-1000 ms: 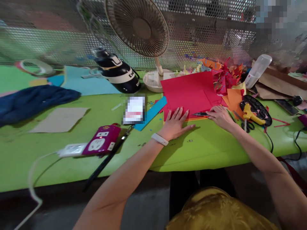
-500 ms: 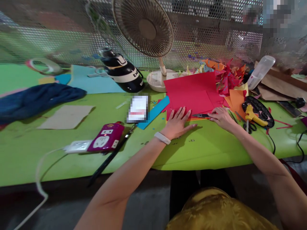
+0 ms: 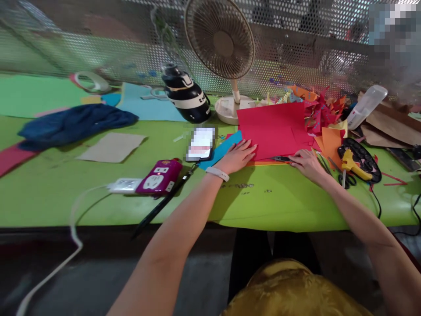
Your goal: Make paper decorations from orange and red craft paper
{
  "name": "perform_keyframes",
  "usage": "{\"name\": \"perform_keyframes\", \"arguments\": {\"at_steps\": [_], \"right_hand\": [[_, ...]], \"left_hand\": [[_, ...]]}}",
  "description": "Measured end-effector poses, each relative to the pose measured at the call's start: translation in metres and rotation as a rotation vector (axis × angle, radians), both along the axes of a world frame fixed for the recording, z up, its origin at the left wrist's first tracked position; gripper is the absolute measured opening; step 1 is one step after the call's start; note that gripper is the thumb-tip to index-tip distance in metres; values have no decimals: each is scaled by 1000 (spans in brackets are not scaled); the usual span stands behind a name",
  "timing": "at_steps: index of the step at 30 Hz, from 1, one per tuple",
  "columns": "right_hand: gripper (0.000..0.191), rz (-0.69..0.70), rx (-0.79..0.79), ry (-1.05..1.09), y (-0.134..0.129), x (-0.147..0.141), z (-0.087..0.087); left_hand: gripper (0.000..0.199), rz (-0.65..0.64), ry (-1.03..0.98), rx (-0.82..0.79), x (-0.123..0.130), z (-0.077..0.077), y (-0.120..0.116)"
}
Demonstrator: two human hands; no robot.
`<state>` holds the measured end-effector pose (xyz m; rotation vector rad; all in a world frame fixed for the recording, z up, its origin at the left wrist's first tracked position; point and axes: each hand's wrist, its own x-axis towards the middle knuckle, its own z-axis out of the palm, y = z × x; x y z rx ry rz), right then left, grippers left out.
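A large red sheet of paper [image 3: 272,125] lies on the green table, with orange paper showing under its near edge. My left hand [image 3: 237,156] rests flat with its fingers spread over the sheet's left near corner and the end of a blue paper strip [image 3: 217,156]. A wristband is on that wrist. At the sheet's right near edge, my right hand [image 3: 305,162] has its fingers closed on a dark, pointed tool [image 3: 281,159], which points left along the edge. It looks like a craft knife or scissors; its handle is mostly hidden.
Behind stand a fan [image 3: 223,44] and a black bottle [image 3: 187,94]. A phone [image 3: 200,142] and a purple power socket [image 3: 159,177] lie left. To the right are a yellow glue gun [image 3: 353,164], black scissors [image 3: 347,180], a clear bottle [image 3: 366,105] and paper scraps.
The view has shifted, so the table items appear further right. My left hand has slid left on the red sheet towards the blue strip. My right hand keeps the tool at the sheet's edge.
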<state>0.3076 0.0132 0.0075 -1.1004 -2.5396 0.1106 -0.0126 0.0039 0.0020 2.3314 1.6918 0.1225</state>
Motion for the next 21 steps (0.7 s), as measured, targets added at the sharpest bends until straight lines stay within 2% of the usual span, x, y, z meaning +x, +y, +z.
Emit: {"name": "perform_keyframes", "arguments": {"at_steps": [11, 21], "right_hand": [[27, 40, -26, -4, 0, -2, 0], [28, 52, -54, -37, 0, -24, 2]], "left_hand": [[60, 7, -28, -2, 3, 8, -4], [57, -8, -41, -14, 1, 8, -3]]}}
